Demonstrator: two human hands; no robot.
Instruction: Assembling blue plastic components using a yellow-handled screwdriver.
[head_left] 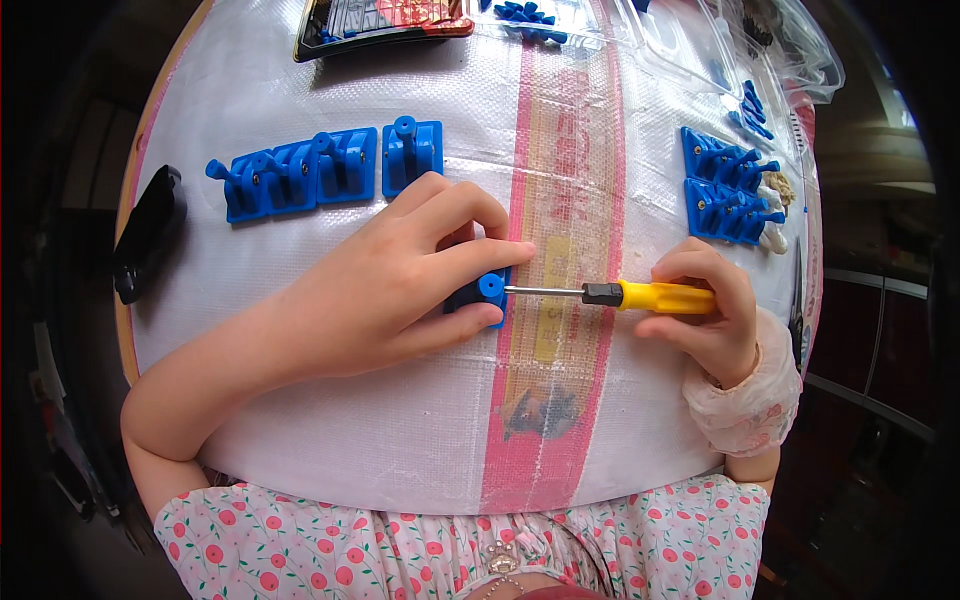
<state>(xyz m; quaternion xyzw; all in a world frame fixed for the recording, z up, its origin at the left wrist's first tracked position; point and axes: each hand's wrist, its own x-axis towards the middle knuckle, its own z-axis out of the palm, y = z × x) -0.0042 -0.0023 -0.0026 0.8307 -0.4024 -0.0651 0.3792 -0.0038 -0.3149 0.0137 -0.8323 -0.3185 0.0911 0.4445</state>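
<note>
My left hand [395, 275] presses a small blue plastic piece [490, 287] with a round knob against the table, thumb and fingers closed around its sides. Most of the piece is hidden under the fingers. In my right hand [722, 300] is a screwdriver [655, 297] with a yellow handle, a black collar and a metal shaft. It lies nearly level, pointing left, and its tip meets the right side of the blue piece by the knob. Whether the tip sits in a screw is too small to tell.
Beyond my left hand stand several blue lever-like pieces [345, 165] in a row. More blue pieces [725, 210] sit at the right. A black object [150, 235] lies at the left edge. At the back are a black tray [385, 42], small blue parts [535, 20] and clear containers [690, 45].
</note>
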